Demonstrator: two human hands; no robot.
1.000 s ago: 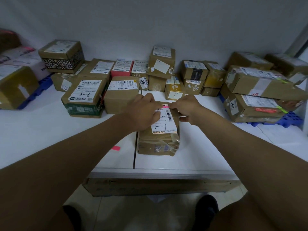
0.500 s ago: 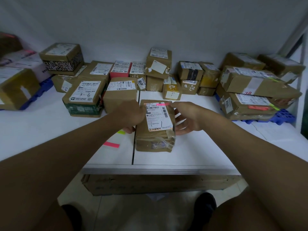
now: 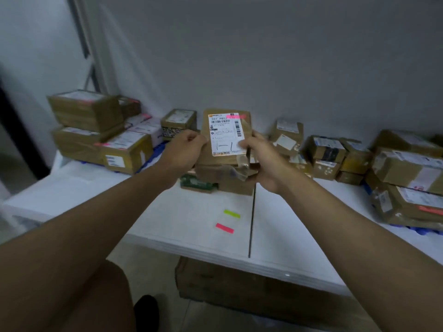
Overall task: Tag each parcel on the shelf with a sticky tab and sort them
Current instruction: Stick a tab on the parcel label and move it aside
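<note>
Both hands, left (image 3: 185, 149) and right (image 3: 262, 159), grip a taped brown cardboard parcel (image 3: 226, 144) upright above the smooth white shelf (image 3: 187, 219); its glossy label (image 3: 226, 134) carries a pink tab (image 3: 236, 116).

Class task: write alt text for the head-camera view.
Both hands, left hand and right hand, hold a brown parcel up, its pink-tabbed label facing the camera. Below, a yellow tab and pink tab lie on the white shelf.
</note>
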